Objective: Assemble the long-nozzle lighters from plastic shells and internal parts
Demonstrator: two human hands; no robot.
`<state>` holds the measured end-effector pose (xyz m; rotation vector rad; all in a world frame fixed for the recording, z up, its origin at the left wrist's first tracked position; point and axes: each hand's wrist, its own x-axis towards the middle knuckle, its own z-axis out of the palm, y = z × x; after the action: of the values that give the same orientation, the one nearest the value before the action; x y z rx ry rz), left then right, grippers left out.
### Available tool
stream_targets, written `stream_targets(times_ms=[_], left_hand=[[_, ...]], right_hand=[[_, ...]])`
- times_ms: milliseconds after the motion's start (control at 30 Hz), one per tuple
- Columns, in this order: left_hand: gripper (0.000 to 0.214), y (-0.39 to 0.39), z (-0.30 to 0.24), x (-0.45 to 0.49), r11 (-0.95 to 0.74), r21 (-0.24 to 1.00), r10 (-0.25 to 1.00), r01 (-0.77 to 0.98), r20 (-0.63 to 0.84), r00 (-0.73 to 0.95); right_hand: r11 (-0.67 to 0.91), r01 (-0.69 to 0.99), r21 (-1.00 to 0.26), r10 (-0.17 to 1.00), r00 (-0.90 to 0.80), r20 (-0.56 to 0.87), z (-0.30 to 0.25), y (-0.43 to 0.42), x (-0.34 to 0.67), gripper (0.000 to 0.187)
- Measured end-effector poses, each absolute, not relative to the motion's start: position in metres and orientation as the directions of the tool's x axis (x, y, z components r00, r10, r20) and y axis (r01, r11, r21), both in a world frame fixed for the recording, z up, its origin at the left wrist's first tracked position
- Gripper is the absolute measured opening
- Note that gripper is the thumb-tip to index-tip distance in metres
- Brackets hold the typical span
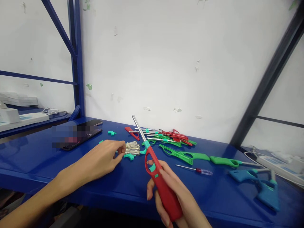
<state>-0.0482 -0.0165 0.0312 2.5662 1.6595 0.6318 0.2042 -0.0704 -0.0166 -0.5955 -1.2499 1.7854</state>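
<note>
My right hand (171, 186) is closed round the red handle of a long-nosed utility lighter (163, 186), its metal nozzle pointing up and left. A teal collar and teal trigger show on it. My left hand (106, 155) rests over the blue table with its fingers curled together; whatever they pinch is hidden. Just beyond those fingertips lies a small stack of pale, metal-ended parts (133, 148). Close by are a teal trigger piece (129, 156) and another small teal piece (112, 133).
Behind the lighter is a heap of red and green lighter shells (175, 136) with metal nozzles. Toward the right lie a screwdriver (200, 171), a green lighter (224, 161) and blue lighters (268, 193). A phone (92, 135) lies at left; power strips (30, 120) stand at the sides.
</note>
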Motion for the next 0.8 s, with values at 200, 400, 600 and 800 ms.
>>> stream_targets(times_ms=[200,400,600,800], left_hand=[[0.029,-0.016,0.032,-0.046,-0.466,0.233,0.860,0.854,0.344,0.376],[0.031,-0.010,0.028,-0.050,-0.471,0.197,0.854,0.860,0.348,0.388],[0.028,-0.007,0.023,-0.051,-0.476,0.167,0.862,0.863,0.279,0.422],[0.029,-0.008,0.019,-0.050,-0.454,0.190,0.865,0.871,0.326,0.380]], right_hand=[[-0.160,-0.470,-0.868,0.873,-0.477,0.098,-0.018,-0.072,0.206,0.054],[-0.220,-0.452,-0.864,0.882,-0.470,0.021,-0.003,-0.079,0.211,0.048],[-0.184,-0.394,-0.901,0.911,-0.412,-0.006,-0.001,-0.083,0.206,0.058],[-0.150,-0.352,-0.924,0.941,-0.338,-0.024,-0.007,-0.085,0.201,0.065]])
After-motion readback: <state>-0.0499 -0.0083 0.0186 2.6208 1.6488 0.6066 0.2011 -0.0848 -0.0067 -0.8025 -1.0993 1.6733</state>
